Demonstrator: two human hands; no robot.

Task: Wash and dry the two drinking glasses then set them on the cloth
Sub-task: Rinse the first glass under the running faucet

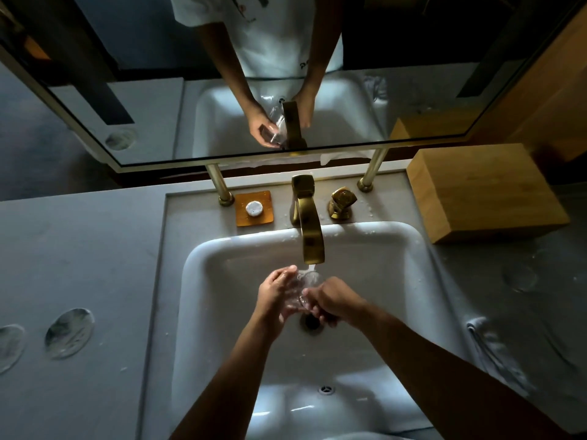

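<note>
A grey worktop [73,255] fills the lower frame, with a mirror [158,90] across the top. A white sink [222,360] is set in the centre. A wooden block [482,192] stands at the upper right of the worktop, and a crumpled cloth [495,350] lies at the right edge. A gold tap [309,230] runs water above the sink's middle. Under its spout, the left hand [274,296] cups a clear drinking glass [301,289], fingers curled round its far side. The right hand [333,301] grips the glass from the right, its fingers bent against it. Whether a second glass sits near the cloth, I cannot tell. A small white soap [254,208] rests on an amber dish [268,198] left of the tap.
</note>
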